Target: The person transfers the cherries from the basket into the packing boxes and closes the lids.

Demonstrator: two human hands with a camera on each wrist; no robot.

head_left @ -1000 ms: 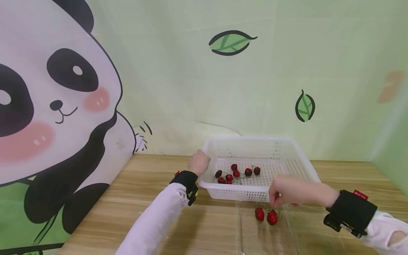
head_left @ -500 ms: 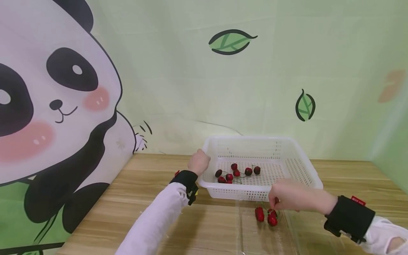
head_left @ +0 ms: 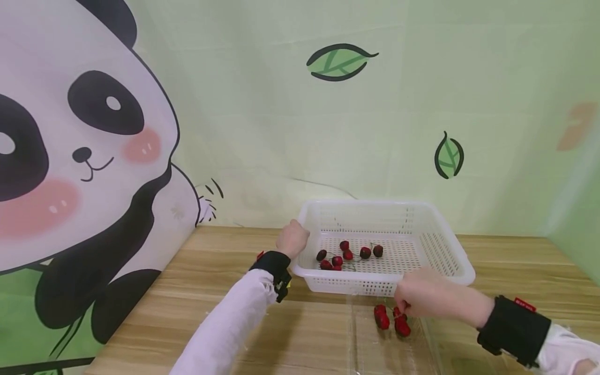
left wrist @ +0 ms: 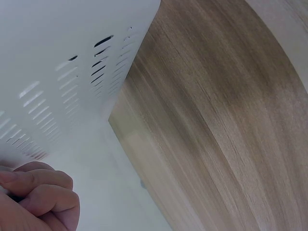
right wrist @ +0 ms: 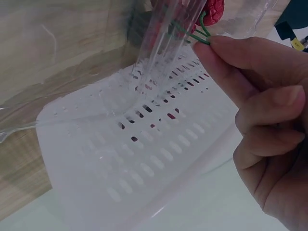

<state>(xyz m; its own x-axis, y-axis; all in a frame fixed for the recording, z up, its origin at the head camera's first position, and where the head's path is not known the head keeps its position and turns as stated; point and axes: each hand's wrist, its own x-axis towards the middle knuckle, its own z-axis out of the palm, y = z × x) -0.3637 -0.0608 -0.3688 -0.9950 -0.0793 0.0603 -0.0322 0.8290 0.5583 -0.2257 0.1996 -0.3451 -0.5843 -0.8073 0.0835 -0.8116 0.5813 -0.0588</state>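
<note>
My left hand (head_left: 292, 238) grips the left rim of a white plastic basket (head_left: 370, 285), its fingers curled in the left wrist view. In the basket lie several dark red cherries (head_left: 348, 254). My right hand (head_left: 424, 294), in front of the basket, pinches the green stems (right wrist: 199, 38) of cherries between thumb and index finger. Red cherries (head_left: 402, 327) hang just below those fingertips, over a clear plastic box (head_left: 375, 354). Beside them, other red cherries (head_left: 382, 316) sit at the box's far end. Clear plastic partly covers the cherries in the right wrist view.
The basket stands on a wood-grain table (head_left: 300, 338), close to a green backdrop (head_left: 262, 130) printed with a panda and leaves. The clear box lies in front of the basket, its walls hard to see. Each wrist wears a black band (head_left: 513, 330).
My right hand has lowered slightly toward the near side, and the cherries below it have come down a little. The left hand and the basket have stayed in place.
</note>
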